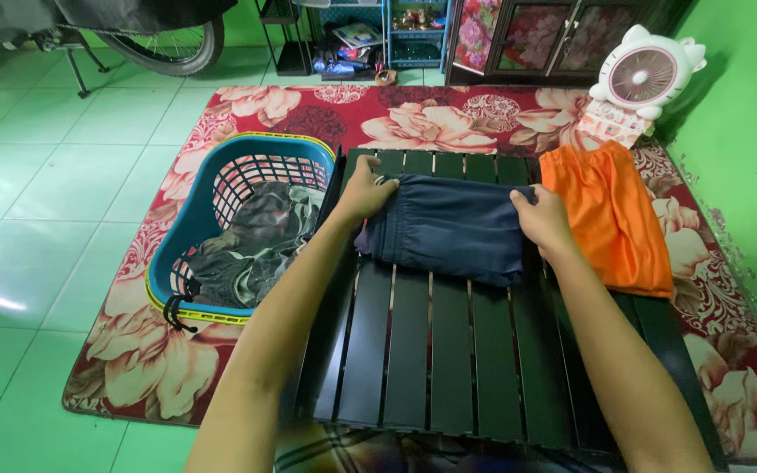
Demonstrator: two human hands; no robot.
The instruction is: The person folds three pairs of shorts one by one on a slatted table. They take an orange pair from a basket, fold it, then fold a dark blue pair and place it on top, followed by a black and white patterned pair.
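Between our two hands lies a folded dark blue garment (451, 228), flat on the black slatted table (449, 359) and stretched crosswise from one hand to the other. Our left hand (365, 191) rests on its left end, near the elastic waistband, fingers curled down and closed over the cloth edge, the wrist bent slightly and the forearm running back toward us at a slant. Our right hand (543, 219) presses on the right end, palm down, fingers bunched and gripping the fold, with its forearm coming in straight from the lower right. Both arms are extended well forward. Just beyond our right hand, touching the blue garment's edge, an orange garment (613, 215) lies folded on the table. Beside our left hand stands a blue laundry basket (187, 229) with a yellow rim, holding dark crumpled clothes (256, 241). Under table and basket spreads a red floral rug (168, 350). Farther past our right hand sits a small white fan (646, 74).
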